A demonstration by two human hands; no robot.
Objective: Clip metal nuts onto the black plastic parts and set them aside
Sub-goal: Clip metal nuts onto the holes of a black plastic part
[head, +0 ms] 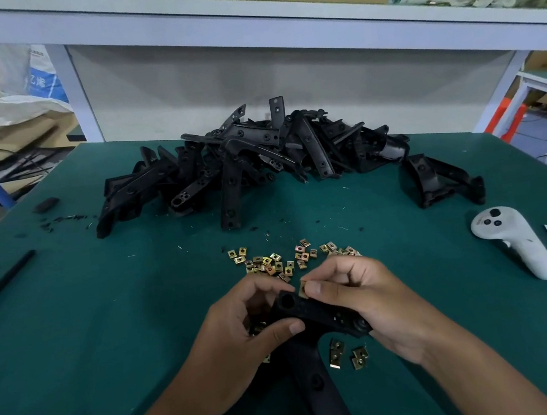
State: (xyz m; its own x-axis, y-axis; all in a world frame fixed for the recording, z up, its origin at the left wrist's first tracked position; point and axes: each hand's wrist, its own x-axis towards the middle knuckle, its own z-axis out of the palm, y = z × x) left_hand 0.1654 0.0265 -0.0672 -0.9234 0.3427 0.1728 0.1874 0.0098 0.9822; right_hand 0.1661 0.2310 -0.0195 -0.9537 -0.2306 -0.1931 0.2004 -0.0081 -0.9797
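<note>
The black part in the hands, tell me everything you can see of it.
The black part looks like matte moulded plastic, with a flat bar across the top and a long stem running down toward the viewer. A round hole shows near its left end. The left hand grips that end, thumb on top. The right hand holds the other end and pinches a brass-coloured nut at its top edge.

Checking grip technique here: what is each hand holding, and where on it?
Left hand grips the black part by its upper end. Right hand pinches a metal nut at that end's edge, its palm over the part's right end.
</note>
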